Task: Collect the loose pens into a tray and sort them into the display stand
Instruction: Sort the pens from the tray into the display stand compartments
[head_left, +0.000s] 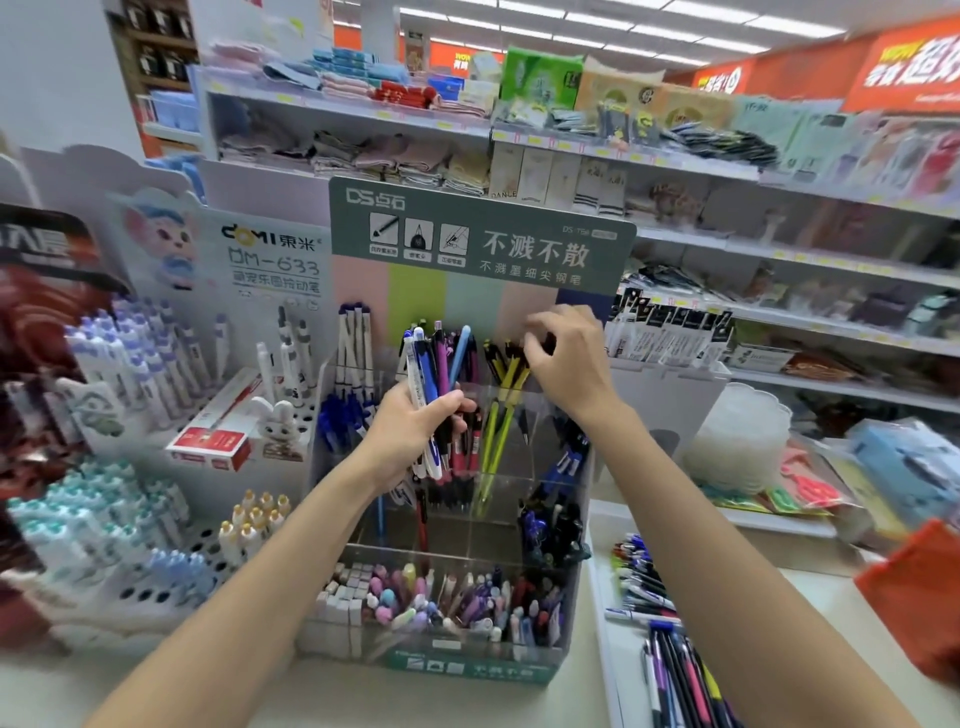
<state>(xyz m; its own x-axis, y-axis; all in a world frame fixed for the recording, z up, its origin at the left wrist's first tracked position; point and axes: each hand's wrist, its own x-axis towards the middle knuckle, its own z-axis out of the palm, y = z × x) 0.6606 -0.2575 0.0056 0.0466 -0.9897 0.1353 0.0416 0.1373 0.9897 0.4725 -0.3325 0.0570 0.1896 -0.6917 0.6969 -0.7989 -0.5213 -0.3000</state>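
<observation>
Tray (602, 582) right of display stand (470, 667): loose pens (675, 670), mixed colours. Left hand (410, 431) clamped on blue/pink/white pen bundle (436, 364) above stand; right hand (566, 364) pinches yellow-green pens (493, 431) by their tops.

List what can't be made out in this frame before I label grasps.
- Head view: whether the right hand pinches a pen; its curled fingers cover the tops of the yellow pens.
- Head view: pen count in the bundle held by the left hand; the pens overlap.
- Head view: full contents of the tray; the bottom edge cuts it off.
- Head view: the orange object at right; blurred and cropped by the edge.
</observation>
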